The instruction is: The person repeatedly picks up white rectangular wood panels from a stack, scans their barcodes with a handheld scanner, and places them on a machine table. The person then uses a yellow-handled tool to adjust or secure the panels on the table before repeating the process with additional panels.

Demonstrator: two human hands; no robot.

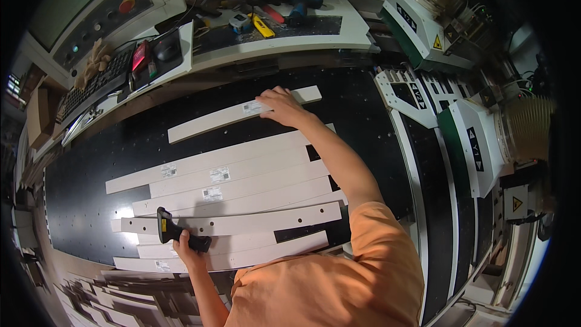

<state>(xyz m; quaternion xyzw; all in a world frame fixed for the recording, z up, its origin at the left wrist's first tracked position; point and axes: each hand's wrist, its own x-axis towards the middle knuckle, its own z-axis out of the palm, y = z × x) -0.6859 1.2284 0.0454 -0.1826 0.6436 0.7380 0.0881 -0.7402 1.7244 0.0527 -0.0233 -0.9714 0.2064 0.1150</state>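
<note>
My left hand (pixel 189 253) is closed around the handle of a black handheld barcode scanner (pixel 164 228), held over the near strips. My right hand (pixel 280 107) reaches to the far side of the black work table (pixel 85 163). Its fingers are bent over a narrow white board strip (pixel 206 123), beside a printed label (pixel 252 108) on its face. Between my hands, several more white board strips (pixel 260 172) lie side by side, some labelled. One nearer strip with round holes (pixel 242 223) lies across others, partly behind the scanner.
A machine with lettered white heads (pixel 475 148) and rails stands at the right. Beyond the table, a bench (pixel 278 43) carries a yellow cutter (pixel 262 26), a tape measure (pixel 240 23) and other tools. A control panel (pixel 103 21) and keyboard (pixel 106 79) are at far left. Stacked boards (pixel 115 303) lie below.
</note>
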